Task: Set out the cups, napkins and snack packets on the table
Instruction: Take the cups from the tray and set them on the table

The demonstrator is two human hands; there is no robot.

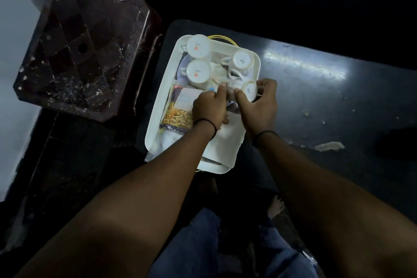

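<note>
A white tray [158,119] lies on the left end of the dark table [338,108]. In it several white cups stand upside down: one at the far left corner [198,45], one just below it [198,71], one at the far right [242,59]. My right hand [259,104] is closed around another upturned cup [249,90] at the tray's right rim. My left hand [209,106] pinches something small beside that cup; what it is cannot be made out. A snack packet [178,115] with yellow sticks printed on it and white napkins [223,140] lie under my wrists.
A dark brown plastic stool [83,52] stands left of the table, close to the tray. A torn scrap of paper [329,145] and small crumbs lie on the table to the right. My jeans-clad legs and a bare foot [276,206] show below the table edge.
</note>
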